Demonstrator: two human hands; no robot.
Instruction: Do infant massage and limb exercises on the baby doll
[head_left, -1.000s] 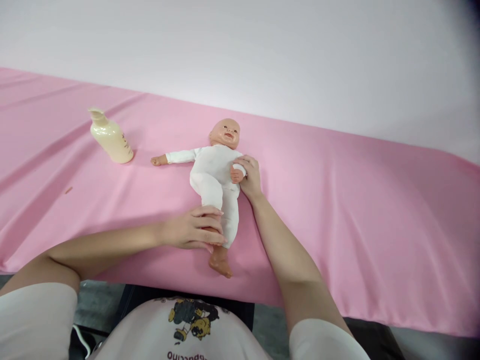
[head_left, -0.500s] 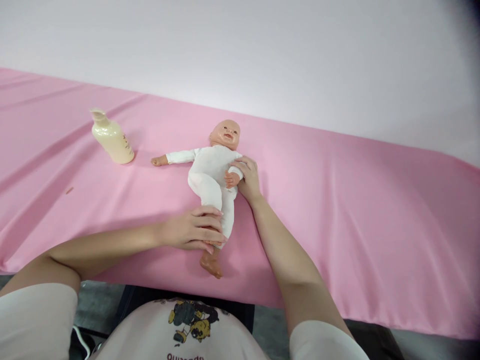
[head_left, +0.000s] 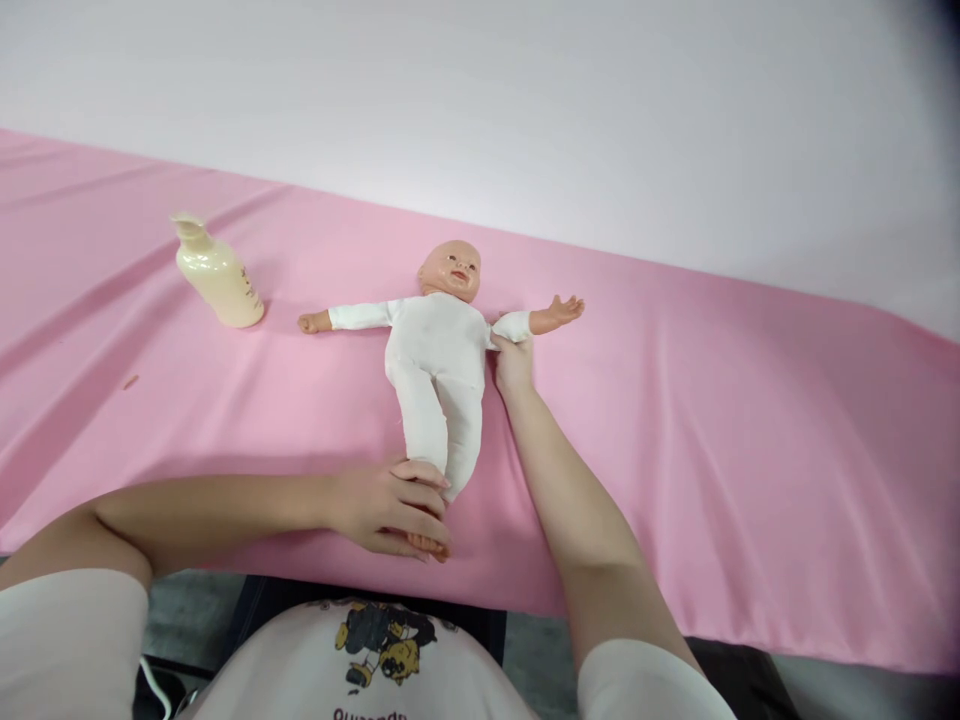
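A baby doll (head_left: 437, 335) with a white cloth body lies on its back on the pink cloth, head away from me and both arms spread sideways. My left hand (head_left: 401, 508) is closed round its lower legs at the ankles, with part of the feet showing below my fingers. At the doll's side, my right hand (head_left: 514, 365) grips the upper part of the arm on the right. That arm points outward, its small hand with fingers spread. My right fingertips are partly hidden behind the white sleeve.
A cream pump bottle (head_left: 221, 285) stands on the cloth to the left. Nearer me lies a small brownish strip (head_left: 130, 382). The pink cloth (head_left: 712, 420) covers the table, with a white wall (head_left: 480, 110) behind it.
The doll's arm on the right has swung from across its body out to the side. Its bent leg now lies straighter, and my left hand has slid down toward the feet.
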